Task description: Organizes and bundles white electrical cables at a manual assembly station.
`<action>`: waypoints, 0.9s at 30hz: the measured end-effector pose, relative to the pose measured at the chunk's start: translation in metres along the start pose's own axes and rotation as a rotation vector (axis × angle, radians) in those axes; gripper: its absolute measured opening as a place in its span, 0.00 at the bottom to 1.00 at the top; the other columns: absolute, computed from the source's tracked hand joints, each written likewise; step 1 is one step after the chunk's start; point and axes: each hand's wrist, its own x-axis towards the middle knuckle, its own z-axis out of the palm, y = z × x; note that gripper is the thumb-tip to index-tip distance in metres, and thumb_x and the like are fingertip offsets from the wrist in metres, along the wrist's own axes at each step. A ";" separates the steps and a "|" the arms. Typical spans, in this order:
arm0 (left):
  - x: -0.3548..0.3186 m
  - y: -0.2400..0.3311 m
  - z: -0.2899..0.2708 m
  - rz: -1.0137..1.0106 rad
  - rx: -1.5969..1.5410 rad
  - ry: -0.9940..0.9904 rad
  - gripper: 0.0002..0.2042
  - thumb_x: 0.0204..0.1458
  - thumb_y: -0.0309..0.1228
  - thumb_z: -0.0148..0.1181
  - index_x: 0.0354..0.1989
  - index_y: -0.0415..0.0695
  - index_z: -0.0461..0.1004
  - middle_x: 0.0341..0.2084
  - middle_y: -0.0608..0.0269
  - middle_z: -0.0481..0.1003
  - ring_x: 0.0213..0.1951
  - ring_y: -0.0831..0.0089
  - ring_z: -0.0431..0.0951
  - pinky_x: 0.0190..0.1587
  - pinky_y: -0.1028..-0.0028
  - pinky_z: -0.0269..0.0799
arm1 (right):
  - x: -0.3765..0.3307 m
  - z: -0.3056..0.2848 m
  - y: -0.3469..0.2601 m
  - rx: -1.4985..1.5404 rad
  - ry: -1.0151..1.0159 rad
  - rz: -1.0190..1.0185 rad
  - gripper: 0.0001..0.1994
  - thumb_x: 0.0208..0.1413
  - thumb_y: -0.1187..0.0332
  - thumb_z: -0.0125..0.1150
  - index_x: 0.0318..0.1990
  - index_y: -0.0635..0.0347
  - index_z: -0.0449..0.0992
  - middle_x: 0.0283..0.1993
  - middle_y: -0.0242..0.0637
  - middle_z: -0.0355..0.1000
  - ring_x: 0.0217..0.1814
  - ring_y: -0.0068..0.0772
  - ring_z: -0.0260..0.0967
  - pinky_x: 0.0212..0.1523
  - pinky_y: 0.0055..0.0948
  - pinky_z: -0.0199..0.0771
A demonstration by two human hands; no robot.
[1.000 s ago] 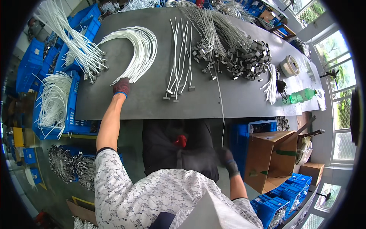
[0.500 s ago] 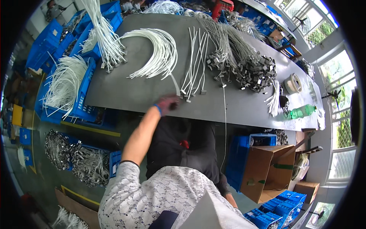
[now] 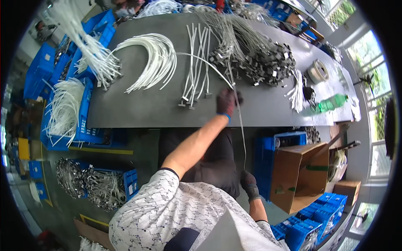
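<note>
Just above the table's near edge, the gloved left hand (image 3: 227,102) holds one white tubular sleeve (image 3: 215,68) by its near end, fingers closed around it. From that grip the sleeve's long axis arcs away and leftward, crossing above a row of white-sleeved cables (image 3: 194,69); its free end points left, toward a curved bundle of white sleeves (image 3: 161,62). Touching or just beside the grip is a thin grey cable (image 3: 240,121), which runs down over the table edge to the gloved right hand (image 3: 250,186). That hand is below and slightly right of the grip; whether its fingers pinch the cable cannot be told. Beyond the grip and to its right, dark connectors (image 3: 270,65) lie heaped, and farther right is a green bottle (image 3: 333,103). One second ago the left hand was at the curved bundle; now it is well to the right with a single sleeve, while the right hand remains below the table edge.
</note>
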 end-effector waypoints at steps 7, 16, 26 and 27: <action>0.060 0.046 -0.010 0.394 0.247 0.139 0.12 0.62 0.34 0.59 0.28 0.41 0.76 0.20 0.62 0.78 0.23 0.75 0.78 0.26 0.75 0.74 | -0.038 0.029 0.021 0.066 -0.057 0.013 0.10 0.59 0.66 0.51 0.33 0.60 0.78 0.34 0.55 0.77 0.39 0.61 0.76 0.36 0.52 0.75; -0.029 0.014 -0.054 -0.311 0.731 -0.664 0.15 0.55 0.35 0.63 0.47 0.41 0.79 0.42 0.59 0.82 0.45 0.68 0.82 0.53 0.69 0.77 | -0.059 0.043 0.027 0.102 -0.038 -0.047 0.09 0.58 0.66 0.52 0.34 0.59 0.78 0.34 0.55 0.77 0.38 0.63 0.75 0.36 0.53 0.74; -0.078 0.002 -0.038 -0.399 0.664 -0.442 0.12 0.54 0.34 0.68 0.37 0.36 0.83 0.31 0.62 0.83 0.34 0.80 0.79 0.42 0.77 0.75 | 0.012 -0.100 -0.089 0.496 0.252 -0.246 0.12 0.60 0.62 0.61 0.39 0.63 0.77 0.37 0.58 0.74 0.40 0.65 0.71 0.36 0.48 0.71; -0.086 -0.004 -0.042 -0.422 0.519 -0.448 0.11 0.56 0.33 0.68 0.37 0.36 0.83 0.31 0.64 0.83 0.33 0.79 0.79 0.40 0.78 0.74 | 0.025 -0.139 -0.129 0.566 0.310 -0.225 0.13 0.61 0.61 0.60 0.41 0.63 0.76 0.37 0.58 0.73 0.38 0.61 0.73 0.35 0.46 0.72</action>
